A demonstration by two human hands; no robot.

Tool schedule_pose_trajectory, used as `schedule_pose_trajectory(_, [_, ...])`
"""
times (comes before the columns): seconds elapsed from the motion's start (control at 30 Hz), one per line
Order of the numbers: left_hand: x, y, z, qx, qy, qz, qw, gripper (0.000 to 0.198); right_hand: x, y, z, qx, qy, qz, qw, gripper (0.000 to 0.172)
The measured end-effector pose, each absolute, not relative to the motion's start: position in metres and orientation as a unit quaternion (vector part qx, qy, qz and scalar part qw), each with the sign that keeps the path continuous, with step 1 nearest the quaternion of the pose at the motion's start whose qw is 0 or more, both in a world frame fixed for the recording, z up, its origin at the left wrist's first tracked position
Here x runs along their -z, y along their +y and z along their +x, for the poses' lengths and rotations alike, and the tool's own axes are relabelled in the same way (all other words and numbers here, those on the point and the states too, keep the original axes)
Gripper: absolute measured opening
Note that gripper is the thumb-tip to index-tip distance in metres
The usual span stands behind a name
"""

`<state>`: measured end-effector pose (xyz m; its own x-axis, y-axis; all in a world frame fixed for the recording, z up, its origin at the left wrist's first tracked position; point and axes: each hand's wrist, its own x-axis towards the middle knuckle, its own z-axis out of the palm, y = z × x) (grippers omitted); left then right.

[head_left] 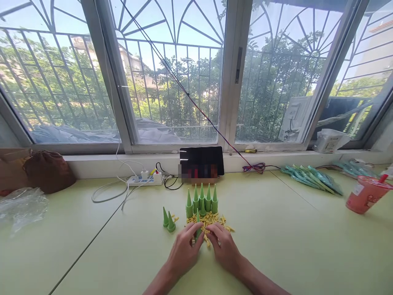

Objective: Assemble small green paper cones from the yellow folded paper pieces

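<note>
My left hand (186,246) is closed round a green cone (198,216), which stands upright with its tip above my fingers. Just beside it, my right hand (225,248) has its thumb and fingers pinched near the cone; what they hold is too small to make out. A pile of small yellow pieces (211,220) lies around and behind my fingertips. Behind the pile, several green cones (202,200) stand upright in a cluster. Two more green cones (170,223) stand to the left, with a few yellow pieces beside them.
A dark-screened tablet (201,162) leans at the back near the window. Left of it are a power strip (144,180) with cables, a brown bag (50,172) and clear plastic (24,207). Green plastic packets (311,178) and a red drink cup (367,194) are at the right.
</note>
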<state>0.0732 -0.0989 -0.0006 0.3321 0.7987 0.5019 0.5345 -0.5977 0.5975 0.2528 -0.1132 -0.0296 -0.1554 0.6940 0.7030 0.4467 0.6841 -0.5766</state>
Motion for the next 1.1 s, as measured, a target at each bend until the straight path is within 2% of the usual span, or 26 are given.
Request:
schedule_pose_trajectory(0.2, [-0.0006, -0.0997, 0.0728, -0.397, 0.402, 0.809, 0.166, 0.025, 0.035, -0.1106, 0.2534, -0.117, -0.742, -0.379, 0.54, 0.019])
schedule_pose_trajectory(0.6, [-0.0048, -0.1032, 0.0721, -0.373, 0.399, 0.824, 0.154, 0.04, 0.0311, -0.1111, 0.2531, -0.099, -0.732, -0.357, 0.572, 0.018])
schedule_pose_trajectory(1.1, [-0.0043, -0.1018, 0.073, -0.362, 0.397, 0.826, 0.17, 0.035, 0.036, -0.1091, 0.2536, -0.122, -0.732, -0.38, 0.552, 0.02])
